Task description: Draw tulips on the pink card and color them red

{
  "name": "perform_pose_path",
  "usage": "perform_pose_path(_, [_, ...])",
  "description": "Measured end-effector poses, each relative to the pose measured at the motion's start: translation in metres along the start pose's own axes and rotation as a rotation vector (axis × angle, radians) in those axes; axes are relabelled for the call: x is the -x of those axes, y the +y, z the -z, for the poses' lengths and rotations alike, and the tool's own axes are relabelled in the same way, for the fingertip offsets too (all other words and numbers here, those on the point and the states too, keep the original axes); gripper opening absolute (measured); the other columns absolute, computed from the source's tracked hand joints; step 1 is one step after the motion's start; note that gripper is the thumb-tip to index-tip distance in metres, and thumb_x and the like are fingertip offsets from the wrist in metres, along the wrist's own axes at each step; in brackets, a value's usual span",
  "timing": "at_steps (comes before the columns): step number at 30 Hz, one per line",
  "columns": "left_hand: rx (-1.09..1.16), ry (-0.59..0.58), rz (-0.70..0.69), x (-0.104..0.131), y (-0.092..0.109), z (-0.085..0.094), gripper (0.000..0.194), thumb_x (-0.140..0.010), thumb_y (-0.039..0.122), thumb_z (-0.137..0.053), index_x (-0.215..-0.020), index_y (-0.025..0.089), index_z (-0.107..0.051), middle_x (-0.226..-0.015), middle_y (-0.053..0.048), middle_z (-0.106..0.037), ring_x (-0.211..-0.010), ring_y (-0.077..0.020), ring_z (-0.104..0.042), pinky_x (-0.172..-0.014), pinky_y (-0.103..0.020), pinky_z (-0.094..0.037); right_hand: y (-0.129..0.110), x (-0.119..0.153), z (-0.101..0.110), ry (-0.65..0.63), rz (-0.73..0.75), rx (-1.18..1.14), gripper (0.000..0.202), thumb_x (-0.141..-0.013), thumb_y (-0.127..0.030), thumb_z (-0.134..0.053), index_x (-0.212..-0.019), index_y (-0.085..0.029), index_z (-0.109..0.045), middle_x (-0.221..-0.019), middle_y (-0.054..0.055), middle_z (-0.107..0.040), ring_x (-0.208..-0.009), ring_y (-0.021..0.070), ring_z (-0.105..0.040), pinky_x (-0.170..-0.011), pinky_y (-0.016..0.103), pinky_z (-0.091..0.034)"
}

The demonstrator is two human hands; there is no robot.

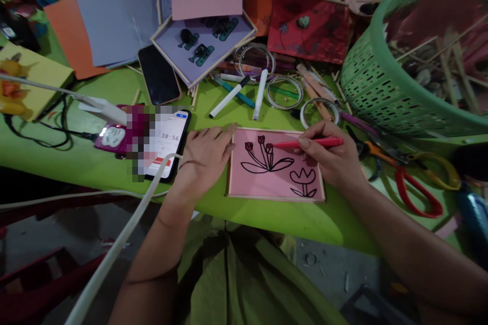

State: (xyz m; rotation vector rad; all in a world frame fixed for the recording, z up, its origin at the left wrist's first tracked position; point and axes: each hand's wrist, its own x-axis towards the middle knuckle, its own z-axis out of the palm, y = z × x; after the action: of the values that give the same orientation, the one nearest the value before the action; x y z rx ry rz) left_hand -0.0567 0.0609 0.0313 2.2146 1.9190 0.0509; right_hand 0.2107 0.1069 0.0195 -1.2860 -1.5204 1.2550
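Note:
A pink card (259, 185) with thin wooden strips along its edges lies on the green table in front of me. Black-outlined flowers are drawn on it, and two of the buds are filled in red. My right hand (331, 157) grips a red marker (324, 141), its tip at the third bud of the left flower group. My left hand (208, 155) lies flat with fingers stretched out, its fingertips at the card's upper left corner. Close to the left wrist is a lit phone (168, 137) showing a timer.
Scissors (417, 190) lie to the right, below a green basket (369, 61) of sticks and stones. Behind the card are markers (230, 97), tape rolls (285, 92) and a dark phone (158, 73). A white cable (125, 233) crosses at left beside a purple power socket (110, 137).

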Motion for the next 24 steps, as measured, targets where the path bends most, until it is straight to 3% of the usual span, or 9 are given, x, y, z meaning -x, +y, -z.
perform_pose_path(9, [-0.015,0.031,-0.011,0.0001,-0.0015,-0.0028,0.044,-0.111,0.028,-0.049,-0.154,0.027,-0.057,-0.117,-0.008,-0.076,-0.110,-0.0297,-0.071,-0.091,-0.044,-0.046,-0.0021,0.0026,-0.0017,-0.040,-0.018,-0.006,0.045,-0.080,-0.061,-0.089,-0.079,-0.023,-0.065,-0.071,0.000,-0.064,-0.055,0.0115,-0.060,-0.051,0.026,-0.050])
perform_pose_path(24, [-0.020,0.023,-0.021,0.0002,-0.0017,-0.0013,0.044,-0.112,0.030,-0.047,-0.155,0.028,-0.056,-0.115,-0.008,-0.076,-0.108,-0.0279,-0.070,-0.089,-0.041,-0.045,-0.0044,0.0009,-0.0018,-0.065,-0.033,-0.015,0.038,-0.079,-0.053,-0.091,-0.079,-0.023,-0.067,-0.067,-0.002,-0.063,-0.052,0.0106,-0.059,-0.049,0.026,-0.048])
